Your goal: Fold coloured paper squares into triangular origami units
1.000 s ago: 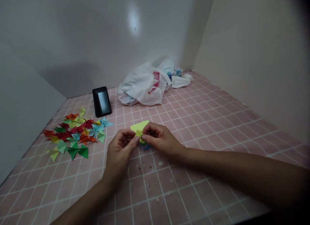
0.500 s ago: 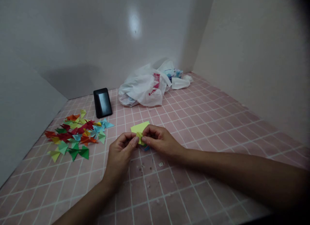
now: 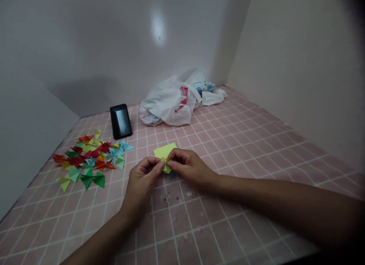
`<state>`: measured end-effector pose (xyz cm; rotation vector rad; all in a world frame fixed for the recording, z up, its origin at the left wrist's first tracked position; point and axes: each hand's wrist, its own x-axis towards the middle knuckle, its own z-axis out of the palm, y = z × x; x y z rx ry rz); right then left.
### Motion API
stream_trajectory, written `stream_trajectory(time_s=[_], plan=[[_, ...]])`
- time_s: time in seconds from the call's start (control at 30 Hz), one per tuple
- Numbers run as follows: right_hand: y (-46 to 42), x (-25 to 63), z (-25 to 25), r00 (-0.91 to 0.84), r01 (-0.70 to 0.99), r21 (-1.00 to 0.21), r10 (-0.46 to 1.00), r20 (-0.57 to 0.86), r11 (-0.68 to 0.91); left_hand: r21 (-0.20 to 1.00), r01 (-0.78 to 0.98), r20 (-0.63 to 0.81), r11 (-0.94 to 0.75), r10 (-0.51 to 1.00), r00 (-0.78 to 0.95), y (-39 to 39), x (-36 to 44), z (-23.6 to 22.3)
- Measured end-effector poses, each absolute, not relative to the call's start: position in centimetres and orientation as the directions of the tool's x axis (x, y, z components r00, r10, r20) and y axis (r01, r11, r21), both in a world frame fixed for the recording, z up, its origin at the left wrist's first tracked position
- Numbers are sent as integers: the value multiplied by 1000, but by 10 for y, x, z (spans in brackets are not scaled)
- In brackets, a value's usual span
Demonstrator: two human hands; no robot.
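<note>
Between my two hands is a small folded piece of yellow origami paper (image 3: 164, 164). My left hand (image 3: 145, 177) pinches its left side between thumb and forefinger. On its right side, my right hand (image 3: 191, 168) grips it the same way. My fingertips hide part of the folds. Just behind and beneath it lies a stack of square paper (image 3: 165, 149) with a yellow sheet on top; a bit of blue shows at its lower edge. To the left, many folded paper cranes (image 3: 92, 158) in red, orange, yellow, green and light blue lie spread in a loose pile.
A black tablet-like device (image 3: 121, 121) stands tilted behind the cranes. White plastic bags (image 3: 171, 101) with red print rest against the back wall. The pink tiled surface (image 3: 251, 151) has small chips and specks (image 3: 176, 204) in front of my hands. Walls border the left, back and right.
The yellow folded paper has turned and looks more compact between my fingertips. My hands have shifted down only slightly and keep their pinch on it.
</note>
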<state>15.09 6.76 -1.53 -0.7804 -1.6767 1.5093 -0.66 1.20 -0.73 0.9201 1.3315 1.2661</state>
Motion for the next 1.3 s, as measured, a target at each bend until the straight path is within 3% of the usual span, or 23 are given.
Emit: stream_trajectory(time_s=[0.97,1.3], plan=[[70,152,-12,-600,33,-991,796,82,127,988,106,-97,111,987,-128,14,-10,-11],[66,150,-11,-613,36,-990,786,84,133,986,164,1,36,975,-224,11,-6,-7]])
